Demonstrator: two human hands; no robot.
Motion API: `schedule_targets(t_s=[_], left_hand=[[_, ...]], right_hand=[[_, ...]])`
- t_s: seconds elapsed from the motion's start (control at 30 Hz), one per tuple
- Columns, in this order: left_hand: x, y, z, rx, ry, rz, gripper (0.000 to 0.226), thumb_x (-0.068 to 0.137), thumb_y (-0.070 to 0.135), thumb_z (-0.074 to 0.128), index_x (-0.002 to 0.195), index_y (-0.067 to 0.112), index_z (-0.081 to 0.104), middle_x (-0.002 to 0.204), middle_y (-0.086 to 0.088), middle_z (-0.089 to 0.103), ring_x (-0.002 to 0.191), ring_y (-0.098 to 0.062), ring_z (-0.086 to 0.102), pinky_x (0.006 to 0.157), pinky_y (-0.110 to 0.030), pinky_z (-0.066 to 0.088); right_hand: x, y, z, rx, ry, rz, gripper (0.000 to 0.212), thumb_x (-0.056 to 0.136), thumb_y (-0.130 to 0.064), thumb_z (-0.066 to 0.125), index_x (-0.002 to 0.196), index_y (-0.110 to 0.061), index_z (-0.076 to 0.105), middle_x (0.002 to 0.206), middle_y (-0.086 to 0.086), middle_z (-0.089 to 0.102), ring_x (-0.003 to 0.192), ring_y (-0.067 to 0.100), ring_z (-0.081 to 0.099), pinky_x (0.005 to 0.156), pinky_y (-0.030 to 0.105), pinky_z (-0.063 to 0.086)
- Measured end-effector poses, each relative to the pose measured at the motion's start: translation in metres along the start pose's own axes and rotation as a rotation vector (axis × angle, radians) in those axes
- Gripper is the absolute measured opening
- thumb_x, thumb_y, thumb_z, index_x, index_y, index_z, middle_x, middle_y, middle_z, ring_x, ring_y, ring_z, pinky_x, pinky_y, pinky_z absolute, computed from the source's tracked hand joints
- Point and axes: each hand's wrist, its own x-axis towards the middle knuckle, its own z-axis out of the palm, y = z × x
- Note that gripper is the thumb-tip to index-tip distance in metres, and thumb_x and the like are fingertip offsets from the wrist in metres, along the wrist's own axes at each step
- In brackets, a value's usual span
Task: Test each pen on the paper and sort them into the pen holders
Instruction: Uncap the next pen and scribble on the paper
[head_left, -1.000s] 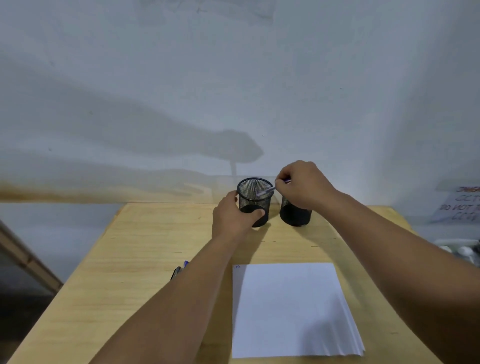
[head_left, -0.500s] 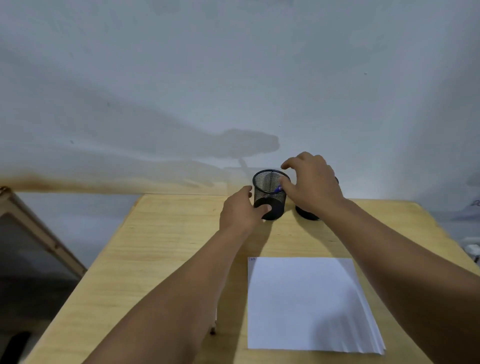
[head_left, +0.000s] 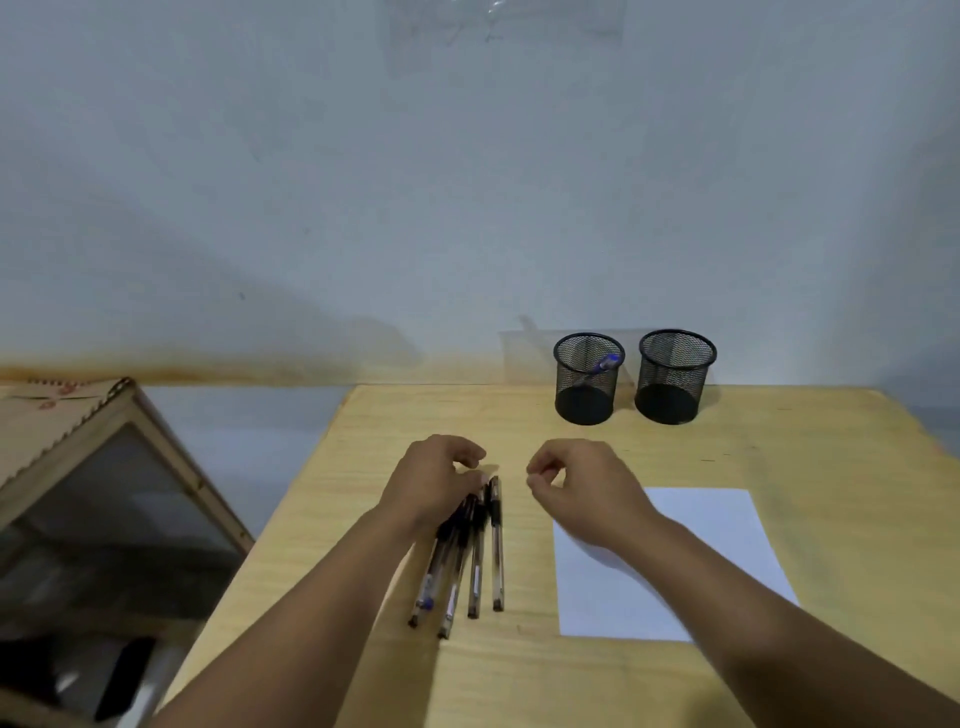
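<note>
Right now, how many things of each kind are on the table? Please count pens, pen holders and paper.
Pens on the table: 4
Pen in the left holder: 1
Mesh pen holders: 2
White paper: 1 sheet or stack, cannot tell
Total: 8

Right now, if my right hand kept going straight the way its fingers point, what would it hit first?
Probably the rightmost pen; the right hand curls leftward toward the pens, though depth is unclear.

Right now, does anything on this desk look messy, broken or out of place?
Nothing stands out. Four pens lie together by the left hand, one pen leans in the left holder, and the paper lies flat.
</note>
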Motion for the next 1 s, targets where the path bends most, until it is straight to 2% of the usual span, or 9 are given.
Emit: schedule_targets(t_s=[0.17, 0.27, 0.37, 0.5, 0.67, 0.73, 0.83, 0.9, 1.0], left_hand=[[-0.017, -0.026, -0.007, 0.048, -0.002, -0.071, 0.026, 0.087, 0.029, 0.072, 0.112, 0.021, 0.071, 0.105, 0.006, 0.070, 0.095, -0.011, 0.063, 0.079, -0.025, 0.047], [-0.023, -0.033, -0.006, 0.038, 0.026, -0.093, 0.019, 0.087, 0.032, 0.071, 0.103, 0.023, 0.074, 0.099, 0.006, 0.072, 0.088, -0.009, 0.063, 0.073, -0.024, 0.048], [-0.027, -0.036, -0.004, 0.021, 0.040, -0.102, 0.014, 0.086, 0.033, 0.071, 0.097, 0.025, 0.075, 0.093, 0.007, 0.073, 0.084, -0.006, 0.064, 0.074, -0.025, 0.052], [-0.029, -0.036, -0.004, -0.012, 0.054, -0.115, 0.016, 0.086, 0.031, 0.071, 0.094, 0.019, 0.077, 0.088, 0.005, 0.074, 0.082, -0.008, 0.066, 0.074, -0.027, 0.055], [-0.035, -0.029, -0.007, -0.092, 0.090, -0.146, 0.015, 0.082, 0.022, 0.070, 0.071, 0.013, 0.075, 0.074, -0.006, 0.073, 0.067, -0.016, 0.066, 0.068, -0.037, 0.058], [-0.038, -0.025, -0.011, -0.150, 0.102, -0.159, 0.019, 0.080, 0.022, 0.070, 0.064, 0.011, 0.072, 0.068, -0.010, 0.072, 0.063, -0.024, 0.067, 0.065, -0.040, 0.057], [-0.039, -0.015, -0.022, -0.290, 0.120, -0.178, 0.012, 0.077, 0.019, 0.071, 0.067, 0.015, 0.075, 0.067, 0.000, 0.073, 0.069, -0.018, 0.070, 0.067, -0.036, 0.058], [-0.039, -0.005, -0.029, -0.402, 0.127, -0.168, 0.007, 0.074, 0.017, 0.072, 0.068, 0.019, 0.076, 0.071, 0.005, 0.074, 0.073, -0.013, 0.071, 0.071, -0.035, 0.059], [-0.040, 0.013, -0.036, -0.585, 0.103, -0.166, 0.006, 0.075, 0.013, 0.072, 0.073, 0.014, 0.077, 0.072, 0.002, 0.074, 0.071, -0.018, 0.071, 0.071, -0.035, 0.058]], right_hand=[[-0.018, -0.022, 0.034, -0.001, -0.139, 0.042, 0.011, 0.083, -0.027, 0.062, 0.079, -0.026, 0.072, 0.082, -0.011, 0.068, 0.076, 0.011, 0.064, 0.065, 0.029, 0.054], [-0.023, -0.030, 0.048, -0.005, -0.170, 0.076, 0.010, 0.082, -0.027, 0.061, 0.077, -0.026, 0.069, 0.078, -0.011, 0.068, 0.072, 0.011, 0.063, 0.065, 0.030, 0.055], [-0.027, -0.036, 0.054, 0.001, -0.169, 0.116, 0.010, 0.082, -0.022, 0.060, 0.080, -0.024, 0.069, 0.072, -0.011, 0.063, 0.070, 0.012, 0.062, 0.066, 0.030, 0.054], [-0.028, -0.039, 0.056, -0.009, -0.161, 0.137, 0.013, 0.083, -0.018, 0.059, 0.083, -0.023, 0.070, 0.077, -0.009, 0.064, 0.075, 0.013, 0.064, 0.067, 0.030, 0.054], [-0.032, -0.043, 0.054, -0.009, -0.140, 0.142, 0.016, 0.083, -0.019, 0.056, 0.086, -0.025, 0.071, 0.081, -0.008, 0.067, 0.073, 0.012, 0.063, 0.063, 0.028, 0.052], [-0.033, -0.046, 0.053, 0.058, -0.118, 0.129, 0.011, 0.083, -0.021, 0.060, 0.085, -0.025, 0.070, 0.077, -0.009, 0.066, 0.069, 0.009, 0.060, 0.058, 0.026, 0.047], [-0.033, -0.051, 0.054, 0.300, -0.128, 0.160, 0.003, 0.080, -0.025, 0.066, 0.080, -0.025, 0.069, 0.070, -0.006, 0.066, 0.064, 0.012, 0.062, 0.062, 0.031, 0.052], [-0.034, -0.054, 0.054, 0.461, -0.146, 0.202, 0.012, 0.075, -0.034, 0.072, 0.080, -0.024, 0.071, 0.067, -0.002, 0.068, 0.061, 0.013, 0.063, 0.063, 0.036, 0.053], [-0.036, -0.057, 0.051, 0.622, -0.200, 0.255, 0.027, 0.071, -0.043, 0.077, 0.087, -0.022, 0.072, 0.080, 0.008, 0.075, 0.070, 0.022, 0.070, 0.071, 0.041, 0.056]])
